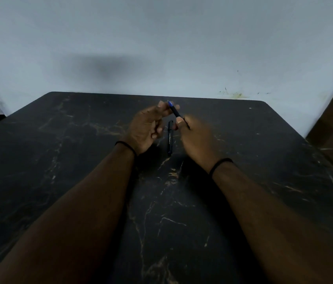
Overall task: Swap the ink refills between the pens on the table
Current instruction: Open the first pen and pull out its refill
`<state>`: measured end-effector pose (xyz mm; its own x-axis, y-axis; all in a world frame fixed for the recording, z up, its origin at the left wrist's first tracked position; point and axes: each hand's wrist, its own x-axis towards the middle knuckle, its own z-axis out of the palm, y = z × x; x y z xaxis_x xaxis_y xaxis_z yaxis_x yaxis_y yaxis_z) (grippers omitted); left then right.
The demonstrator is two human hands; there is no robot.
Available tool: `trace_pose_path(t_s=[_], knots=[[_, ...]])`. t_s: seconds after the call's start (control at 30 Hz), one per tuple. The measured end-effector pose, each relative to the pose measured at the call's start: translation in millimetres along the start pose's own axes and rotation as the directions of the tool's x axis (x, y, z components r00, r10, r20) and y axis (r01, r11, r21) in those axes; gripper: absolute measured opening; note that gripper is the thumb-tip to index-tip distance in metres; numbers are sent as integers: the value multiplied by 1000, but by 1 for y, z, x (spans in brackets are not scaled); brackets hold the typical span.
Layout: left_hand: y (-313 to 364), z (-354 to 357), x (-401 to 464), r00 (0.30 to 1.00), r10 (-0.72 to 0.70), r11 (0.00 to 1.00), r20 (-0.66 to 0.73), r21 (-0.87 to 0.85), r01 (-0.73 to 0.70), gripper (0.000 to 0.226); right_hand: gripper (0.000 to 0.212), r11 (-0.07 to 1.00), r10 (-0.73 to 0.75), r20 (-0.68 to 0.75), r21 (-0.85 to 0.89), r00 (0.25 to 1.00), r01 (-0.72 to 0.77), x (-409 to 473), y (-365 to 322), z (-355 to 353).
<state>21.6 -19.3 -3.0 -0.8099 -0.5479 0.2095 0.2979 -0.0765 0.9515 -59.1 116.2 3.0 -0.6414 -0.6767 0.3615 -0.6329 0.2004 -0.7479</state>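
Two hands, left hand and right hand, grip one blue-tipped pen; another pen lies on the table.

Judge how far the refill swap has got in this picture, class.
Done: nothing visibly; no refill lies out on the marble table. In hand: the blue-tipped pen, its body in the right hand, its blue end pinched by the left hand. Left: the black pen lies untouched between the hands.

table black, gold-veined marble | pen black | wall pale blue
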Motion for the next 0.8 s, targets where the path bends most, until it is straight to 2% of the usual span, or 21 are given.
trace_pose_path(t_s=[0.07,0.1,0.17,0.23,0.33,0.43,0.6,0.7,0.8], knots=[[1,0,-1,993,-34,996,115,-79,43,34,38,967,73,110,234,991,-98,-1,-3,0],[2,0,-2,987,-44,992,156,-112,62,32,38,912,120,212,363,970,-192,-3,-5,-1],[2,-2,-2,977,-49,985,208,-151,82,31,36,735,171,436,541,883,-409,-5,-9,-6],[3,-2,-3,968,-43,979,249,-182,91,33,34,591,160,561,604,812,-535,-4,-9,-11],[4,1,-3,961,-38,968,275,-228,104,31,32,501,129,617,635,776,-588,-3,-9,-13],[1,2,-2,977,-14,968,214,-240,66,29,33,540,124,603,625,788,-564,-3,-8,-10],[0,7,-1,993,-2,970,115,-243,31,20,37,724,139,469,553,872,-412,-3,-10,-3],[0,7,0,996,0,967,92,-253,24,21,34,822,117,331,497,936,-278,-3,-10,0],[0,9,-1,998,-6,971,60,-240,20,22,23,911,31,139,403,990,-85,-6,-5,4]])
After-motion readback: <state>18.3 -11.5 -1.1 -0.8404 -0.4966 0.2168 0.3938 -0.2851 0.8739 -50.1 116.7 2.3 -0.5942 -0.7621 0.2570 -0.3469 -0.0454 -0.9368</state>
